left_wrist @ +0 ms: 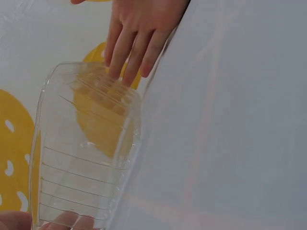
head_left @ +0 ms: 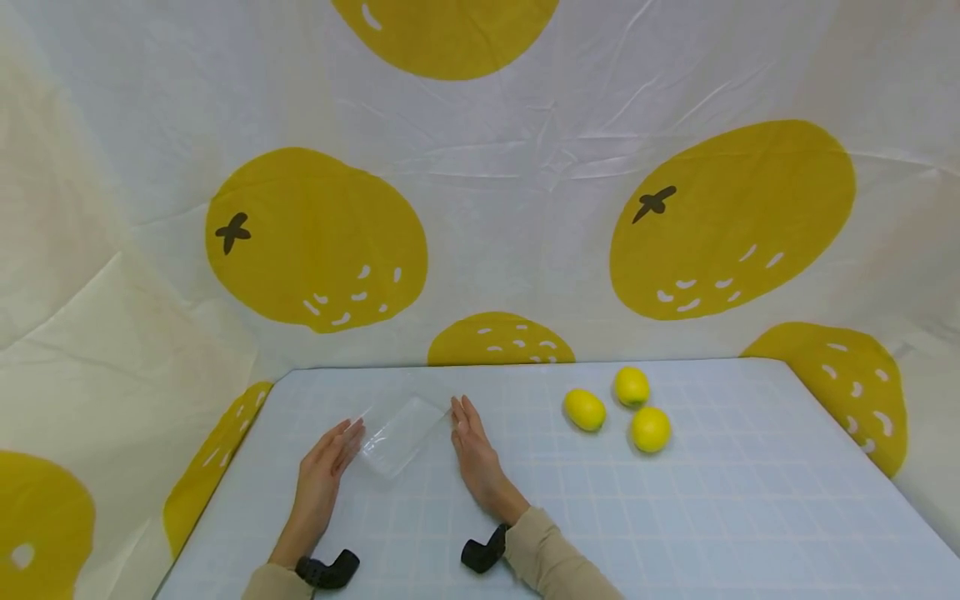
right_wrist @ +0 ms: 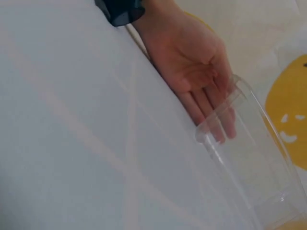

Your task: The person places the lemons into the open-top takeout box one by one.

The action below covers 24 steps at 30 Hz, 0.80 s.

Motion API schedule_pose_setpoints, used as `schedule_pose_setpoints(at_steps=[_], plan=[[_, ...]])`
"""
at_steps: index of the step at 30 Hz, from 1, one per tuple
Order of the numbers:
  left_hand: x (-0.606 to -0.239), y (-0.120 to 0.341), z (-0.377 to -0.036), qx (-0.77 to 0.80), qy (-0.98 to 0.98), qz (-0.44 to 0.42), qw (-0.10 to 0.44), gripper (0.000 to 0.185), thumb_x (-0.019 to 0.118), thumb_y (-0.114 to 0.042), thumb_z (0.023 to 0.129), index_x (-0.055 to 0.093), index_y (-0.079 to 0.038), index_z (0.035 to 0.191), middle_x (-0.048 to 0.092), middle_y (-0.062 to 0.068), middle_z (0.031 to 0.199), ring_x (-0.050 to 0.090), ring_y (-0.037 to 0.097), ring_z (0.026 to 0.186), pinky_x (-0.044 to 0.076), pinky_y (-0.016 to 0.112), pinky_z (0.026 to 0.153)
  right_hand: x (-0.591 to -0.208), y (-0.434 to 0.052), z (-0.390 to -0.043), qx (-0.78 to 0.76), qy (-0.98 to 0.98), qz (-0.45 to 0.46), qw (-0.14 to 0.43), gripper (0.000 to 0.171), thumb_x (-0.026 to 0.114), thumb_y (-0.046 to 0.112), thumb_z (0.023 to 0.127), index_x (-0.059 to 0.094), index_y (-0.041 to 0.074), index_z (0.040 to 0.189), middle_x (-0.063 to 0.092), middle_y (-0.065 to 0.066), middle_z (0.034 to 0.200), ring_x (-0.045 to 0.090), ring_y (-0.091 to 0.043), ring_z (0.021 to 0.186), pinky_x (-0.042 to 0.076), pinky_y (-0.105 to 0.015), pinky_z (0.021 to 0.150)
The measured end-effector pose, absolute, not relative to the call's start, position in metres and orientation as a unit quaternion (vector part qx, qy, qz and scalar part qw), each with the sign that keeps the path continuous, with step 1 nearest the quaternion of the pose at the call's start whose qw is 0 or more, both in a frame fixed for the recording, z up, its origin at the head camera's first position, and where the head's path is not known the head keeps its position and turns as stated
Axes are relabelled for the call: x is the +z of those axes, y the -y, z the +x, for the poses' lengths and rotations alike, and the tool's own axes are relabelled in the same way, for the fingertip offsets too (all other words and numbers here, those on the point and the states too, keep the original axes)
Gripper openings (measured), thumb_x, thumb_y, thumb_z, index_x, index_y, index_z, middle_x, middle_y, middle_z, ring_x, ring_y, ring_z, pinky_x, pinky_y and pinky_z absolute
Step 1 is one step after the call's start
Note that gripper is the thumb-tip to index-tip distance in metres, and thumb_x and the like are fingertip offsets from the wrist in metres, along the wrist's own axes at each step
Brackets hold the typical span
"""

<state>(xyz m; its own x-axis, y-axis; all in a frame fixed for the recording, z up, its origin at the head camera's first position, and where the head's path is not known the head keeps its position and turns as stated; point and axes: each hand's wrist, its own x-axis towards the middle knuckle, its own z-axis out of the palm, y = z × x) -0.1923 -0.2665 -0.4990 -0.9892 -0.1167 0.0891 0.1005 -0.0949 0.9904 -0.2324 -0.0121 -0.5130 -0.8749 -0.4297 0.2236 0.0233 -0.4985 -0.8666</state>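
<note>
a person's left hand (head_left: 324, 471) and right hand (head_left: 474, 450) flank a clear plastic tray (head_left: 396, 433) near the back left corner of the worktop (head_left: 675, 517), both hands open with fingers straight. the left fingertips (right_wrist: 218, 127) touch the tray's near-left end, seen plainly from the right wrist, while the right fingertips (left_wrist: 127, 67) meet its opposite end in the left wrist view. neither hand curls round the tray; it appears pressed lightly between flat palms. the tray lies empty on the gridded worktop, set at an angle to the back edge. 3 lemons (head_left: 622, 408) sit in a loose cluster towards the back edge, right of centre, well apart from the tray and untouched. judged from this, the work is at an early stage: the tray is steadied or being positioned, nothing has gone into it, and all 3 lemons remain out on the worktop. a fruit-print cloth (head_left: 480, 183) hangs behind.
</note>
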Motion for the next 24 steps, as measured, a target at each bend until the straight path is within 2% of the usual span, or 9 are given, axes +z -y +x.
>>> schedule_pose_setpoints(at_steps=[6, 10, 17, 24], plan=[[-0.495, 0.248, -0.193, -0.738, 0.673, 0.03, 0.049, 0.053, 0.036, -0.028, 0.109, 0.029, 0.004, 0.15, 0.039, 0.017, 0.154, 0.04, 0.023, 0.141, 0.039, 0.02, 0.105, -0.511, -0.002, -0.235, -0.836, -0.488, -0.219, 0.125, 0.065, 0.024, 0.021, 0.105, -0.014, 0.007, 0.156, -0.009, -0.013, 0.166, -0.014, -0.029, 0.15, -0.007, -0.046, 0.121], [-0.497, 0.238, -0.193, -0.739, 0.672, 0.041, 0.04, 0.055, 0.038, -0.03, 0.108, 0.029, 0.003, 0.151, 0.039, 0.013, 0.154, 0.037, 0.023, 0.142, 0.039, 0.019, 0.105, -0.512, -0.011, -0.236, -0.832, -0.494, -0.221, 0.123, 0.065, 0.023, 0.022, 0.105, -0.015, 0.007, 0.156, -0.009, -0.012, 0.166, -0.013, -0.028, 0.151, -0.007, -0.047, 0.121], [-0.5, 0.22, -0.191, -0.762, 0.646, 0.03, 0.038, 0.054, 0.04, -0.028, 0.108, 0.03, 0.004, 0.15, 0.037, 0.016, 0.155, 0.035, 0.026, 0.143, 0.038, 0.023, 0.107, -0.514, -0.026, -0.24, -0.833, -0.491, -0.227, 0.113, 0.064, 0.021, 0.02, 0.106, -0.015, 0.006, 0.156, -0.009, -0.011, 0.166, -0.014, -0.026, 0.151, -0.009, -0.047, 0.12], [-0.499, 0.2, -0.186, -0.795, 0.606, 0.033, 0.028, 0.048, 0.039, -0.019, 0.108, 0.032, 0.007, 0.147, 0.036, 0.018, 0.155, 0.035, 0.027, 0.143, 0.039, 0.023, 0.107, -0.513, -0.042, -0.24, -0.828, -0.5, -0.231, 0.106, 0.063, 0.021, 0.019, 0.106, -0.017, 0.006, 0.156, -0.011, -0.012, 0.166, -0.015, -0.027, 0.15, -0.01, -0.048, 0.12]])
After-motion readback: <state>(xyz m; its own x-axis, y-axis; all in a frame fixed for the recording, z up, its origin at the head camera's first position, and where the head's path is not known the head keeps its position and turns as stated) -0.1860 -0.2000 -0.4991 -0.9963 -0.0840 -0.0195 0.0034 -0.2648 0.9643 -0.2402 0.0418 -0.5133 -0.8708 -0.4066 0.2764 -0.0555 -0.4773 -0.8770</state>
